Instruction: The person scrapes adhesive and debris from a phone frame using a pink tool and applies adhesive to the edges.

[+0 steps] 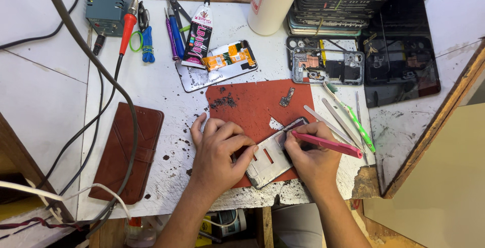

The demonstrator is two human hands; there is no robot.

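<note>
Bracing the phone frame [270, 159] on the red mat [252, 104] at the desk's [151, 89] front edge, the left hand [220, 154] is pressing down, fingers curled. Right hand [313, 152] is gripping a pink tool [328, 144]; its tip is working the frame's upper edge. Judgement: shallow angle and light pressure are keeping it from slipping.

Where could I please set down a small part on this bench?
Free: the white top between brown case and red mat, and the mat's upper middle. Crowded: the tool row behind and the phone frames at right.
</note>
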